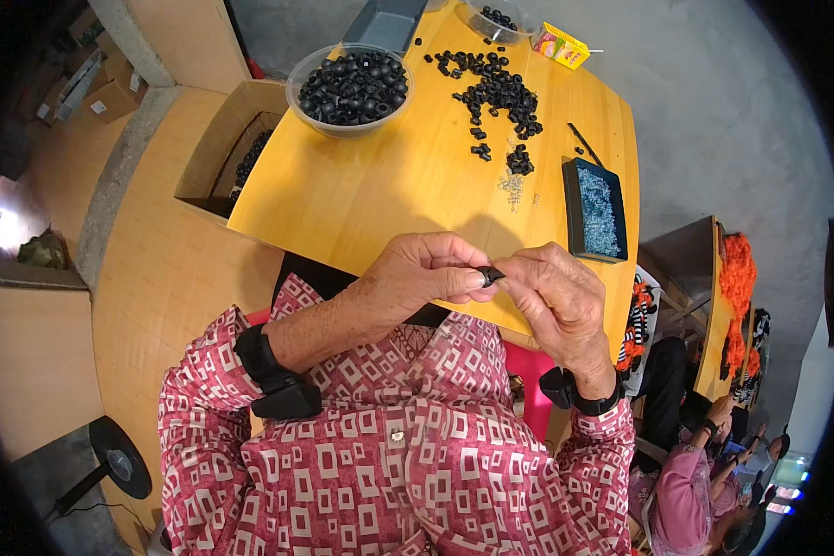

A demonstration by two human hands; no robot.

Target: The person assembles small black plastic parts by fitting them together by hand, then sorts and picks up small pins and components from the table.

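Note:
Between the thumb and fingers of my left hand (431,269) a small black plastic part (491,275) is pinched. My right hand (565,301) meets it from the other side, its thumb and fingertips closed at the part's edge; anything they hold there is too small to make out. Both hands are just over the near edge of the yellow wooden table (343,204). Beyond them lie a small scatter of tiny clear pieces (511,188) and a loose spread of small black parts (500,97). A black tray (573,208) to the right holds many tiny clear pieces.
A clear bowl (294,95) of round black parts stands at the far left, beside a grey tray (385,23). Farther back are another clear bowl (528,28) and a yellow box (562,46). A thin black tool (586,145) lies near the black tray. Other people (686,491) sit at right.

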